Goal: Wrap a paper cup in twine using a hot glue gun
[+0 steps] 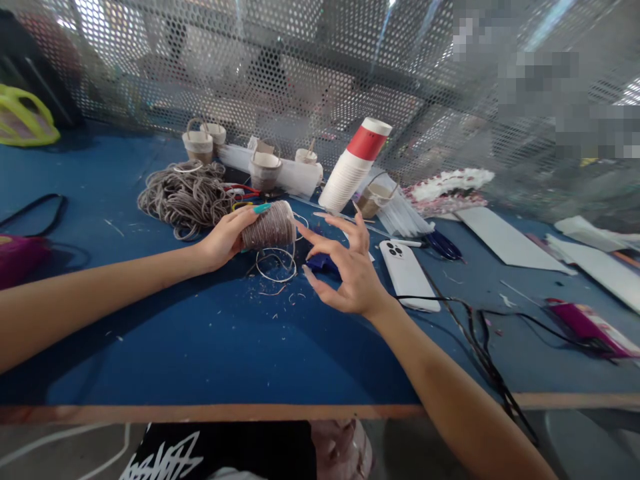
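Note:
My left hand [227,235] is wrapped round a paper cup [270,225] that is covered in grey-brown cord and tilted on its side. Its white edge faces right. Just right of that edge, my right hand [345,263] has its fingers spread, the index fingertip close to the cup; whether they touch I cannot tell. Loose white string [277,267] curls on the table below the cup. A dark blue object [323,261] lies partly hidden behind my right fingers. Behind my left hand is a heap of grey cord [185,197].
Several small cord-wrapped cups with handles, such as one cup [266,170], stand along the back. A leaning stack of paper cups [353,167] is near them. To the right lie a white phone [410,277], black cables [483,340] and white boards [510,239]. A perforated metal screen [310,73] rises behind.

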Tool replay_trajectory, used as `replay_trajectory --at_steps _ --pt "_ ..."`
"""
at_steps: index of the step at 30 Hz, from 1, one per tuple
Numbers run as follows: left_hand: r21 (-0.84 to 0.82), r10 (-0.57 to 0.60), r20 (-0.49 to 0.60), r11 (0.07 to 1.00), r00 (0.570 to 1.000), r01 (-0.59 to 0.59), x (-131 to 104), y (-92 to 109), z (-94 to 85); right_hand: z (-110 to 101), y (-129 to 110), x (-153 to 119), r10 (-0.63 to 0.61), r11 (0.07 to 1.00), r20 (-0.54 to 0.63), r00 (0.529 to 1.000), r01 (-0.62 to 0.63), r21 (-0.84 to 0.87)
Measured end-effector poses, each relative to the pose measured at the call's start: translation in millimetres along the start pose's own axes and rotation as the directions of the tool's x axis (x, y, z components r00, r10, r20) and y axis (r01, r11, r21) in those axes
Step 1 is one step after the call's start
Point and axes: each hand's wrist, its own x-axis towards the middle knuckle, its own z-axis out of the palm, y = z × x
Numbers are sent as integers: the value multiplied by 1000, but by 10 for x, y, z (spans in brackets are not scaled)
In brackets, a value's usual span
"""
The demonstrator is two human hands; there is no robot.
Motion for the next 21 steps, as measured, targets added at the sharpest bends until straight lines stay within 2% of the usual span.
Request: replay_trajectory --at_steps 10,13,15,17,21 --pt "-15 -78 -126 997 989 76 -5 70 53 -24 68 -3 -188 982 -152 970 184 -39" --pt "-18 -90 -136 996 987 89 -5 81 59 -18 46 -13 -165 986 -215 963 159 -47" --pt "-11 -90 -128 996 988 90 -12 84 61 -12 19 -12 -122 992 -195 973 113 -57" --pt "-1 -79 -116 997 990 80 -17 82 59 -1 -5 -5 -90 993 -125 988 80 -84" --pt "25 -62 -90 998 994 64 -15 72 55 32 -11 5 -63 989 -33 997 58 -136"
